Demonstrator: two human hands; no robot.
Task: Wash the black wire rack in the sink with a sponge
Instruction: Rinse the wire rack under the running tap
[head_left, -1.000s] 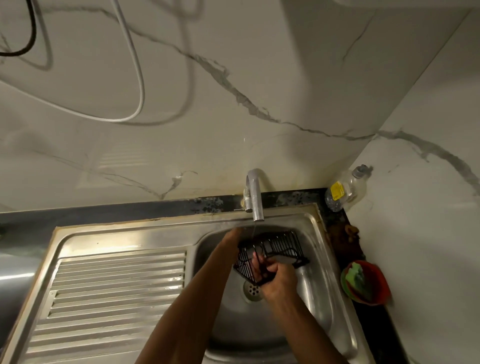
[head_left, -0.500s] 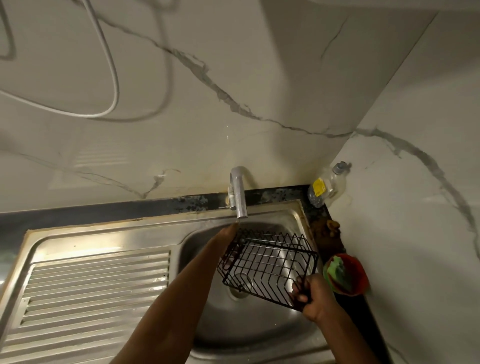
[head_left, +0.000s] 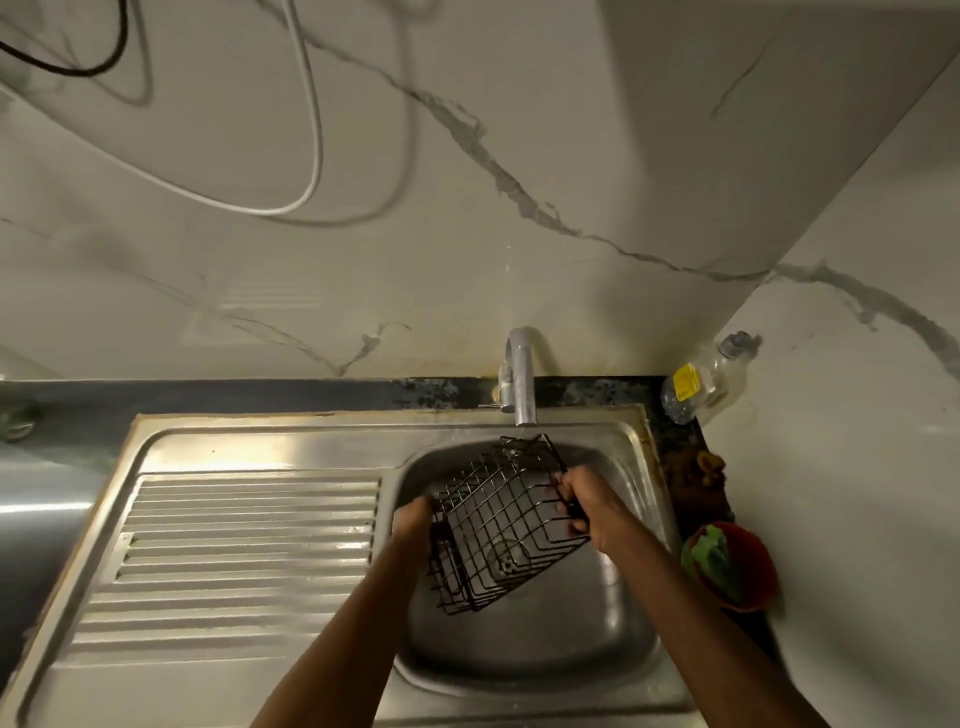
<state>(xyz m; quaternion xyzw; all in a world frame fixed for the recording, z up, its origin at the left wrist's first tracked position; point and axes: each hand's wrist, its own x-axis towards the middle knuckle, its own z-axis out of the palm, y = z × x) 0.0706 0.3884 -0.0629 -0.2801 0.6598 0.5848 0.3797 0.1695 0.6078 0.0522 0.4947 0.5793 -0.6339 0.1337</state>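
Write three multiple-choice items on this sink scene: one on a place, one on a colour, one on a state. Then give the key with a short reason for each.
1. Where is the black wire rack?
A. On the ribbed drainboard
B. Held over the sink basin, under the faucet
C. On the counter beside the bottle

2. What colour is the bowl to the right of the sink?
A. Red
B. Blue
C. White

3. How is the right hand engaged?
A. Hanging idle
B. Flat on the sink rim
C. Gripping the rack's right edge

Key: 1 B, the rack hangs above the drain below the faucet. 2 A, the bowl's wall is red, with something green inside. 3 C, its fingers curl round the wires, while the left hand meets the rack's left side.
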